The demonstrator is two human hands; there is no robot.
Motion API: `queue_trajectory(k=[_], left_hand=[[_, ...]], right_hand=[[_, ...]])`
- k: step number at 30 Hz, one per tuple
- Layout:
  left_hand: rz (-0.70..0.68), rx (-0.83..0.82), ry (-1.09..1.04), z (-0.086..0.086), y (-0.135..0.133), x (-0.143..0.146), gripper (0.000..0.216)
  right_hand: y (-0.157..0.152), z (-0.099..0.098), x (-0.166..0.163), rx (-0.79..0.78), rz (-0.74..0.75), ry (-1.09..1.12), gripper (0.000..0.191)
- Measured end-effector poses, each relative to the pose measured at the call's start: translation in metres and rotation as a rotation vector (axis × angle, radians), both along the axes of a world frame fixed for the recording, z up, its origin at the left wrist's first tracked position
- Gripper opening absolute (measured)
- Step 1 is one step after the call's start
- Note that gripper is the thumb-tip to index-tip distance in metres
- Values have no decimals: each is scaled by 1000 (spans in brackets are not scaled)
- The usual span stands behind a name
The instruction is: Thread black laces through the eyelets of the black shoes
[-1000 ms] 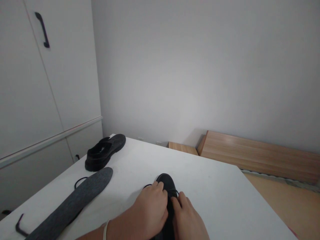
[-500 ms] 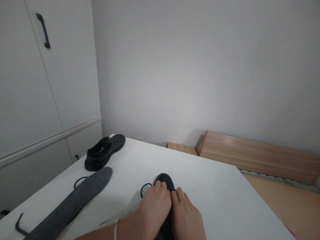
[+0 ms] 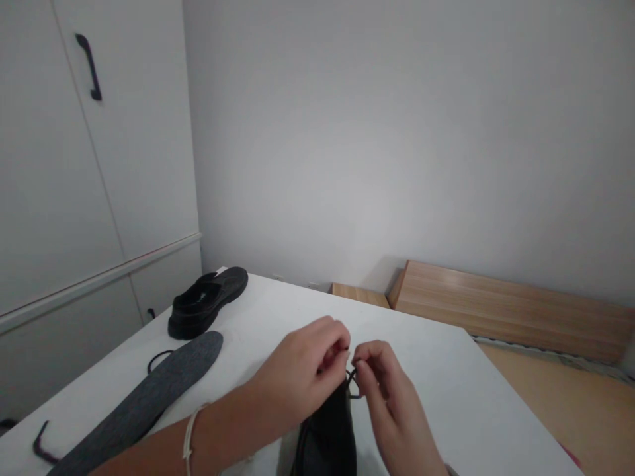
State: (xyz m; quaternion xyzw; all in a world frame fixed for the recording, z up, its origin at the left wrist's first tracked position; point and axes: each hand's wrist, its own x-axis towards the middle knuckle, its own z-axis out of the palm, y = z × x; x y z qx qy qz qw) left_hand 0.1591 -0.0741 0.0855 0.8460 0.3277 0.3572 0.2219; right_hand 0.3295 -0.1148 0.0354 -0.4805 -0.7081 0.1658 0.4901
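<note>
A black shoe (image 3: 327, 436) rests near the front of the white table, its toe end largely hidden by my hands. Above it, a thin black shoelace (image 3: 352, 379) is crossed between my fingertips. My left hand (image 3: 310, 367), with a pale band at the wrist, pinches at the lace from the left side. On the other side my right hand (image 3: 384, 390) has its thumb and fingers pressed together on the lace. Both hands are raised just over the shoe's front.
A second black shoe (image 3: 208, 301) stands at the table's far left corner. In front of it lies a dark grey insole (image 3: 149, 403) with black cord showing around it. A white cabinet (image 3: 124, 152) is on the left; a wooden headboard (image 3: 496, 304) lies beyond the white table (image 3: 421, 350).
Both hands have lifted from the shoe's upper and drawn apart, now pinching the lace. The shoe's opening shows nearer to me; the other shoe and insole stay put.
</note>
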Motion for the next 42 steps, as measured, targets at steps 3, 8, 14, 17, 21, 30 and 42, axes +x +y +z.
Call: queue_trajectory(k=[3,8,14,17,21,30,42], left_hand=[[17,41,-405,36,-5,-14,9],[-21,7,-627,60,-11,-14,6],[-168,-266,-677,48,-15,1,1],[-281,-472,-759,44,-14,0,5],[-399,-557,-811,42,-9,-3,12],[-202,-315,-803,41,-10,-11,15],[39,-670,-810,-37,19,-81,26]], right_hand=[[-9,44,-1,134,-30,172,9],[-24,87,-10,320,-50,292,8],[-12,86,-24,385,23,147,16],[-3,82,-25,390,-13,151,15],[-2,81,-28,370,13,242,15],[-1,77,-16,133,12,353,8],[-24,15,80,-131,-250,702,32]])
